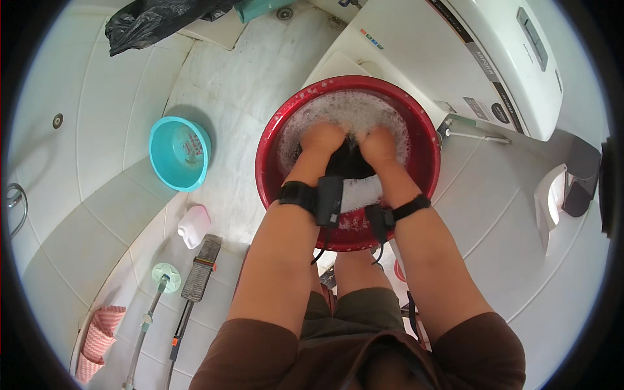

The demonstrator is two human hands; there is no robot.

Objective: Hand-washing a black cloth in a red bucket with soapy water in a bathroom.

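A large red basin (265,172) holds foamy water, with white suds (338,104) along its far side. Dark wet cloth (351,160) lies bunched in the water; its exact kind cannot be made out. My left hand (323,138) is closed on the cloth's left part, its fingers partly under the foam. My right hand (377,144) grips the cloth on the other side, close to the left one, with fingertips lost in the suds. Each forearm wears a black strap with a small device and cable.
A turquoise basin (175,182) stands on the floor to the left, near a white-and-pink jug (194,226). Two mops (201,270) lean at lower left by a pink cloth (102,335). A white appliance (416,49) stands behind the red basin; a black bag (162,23) is far left.
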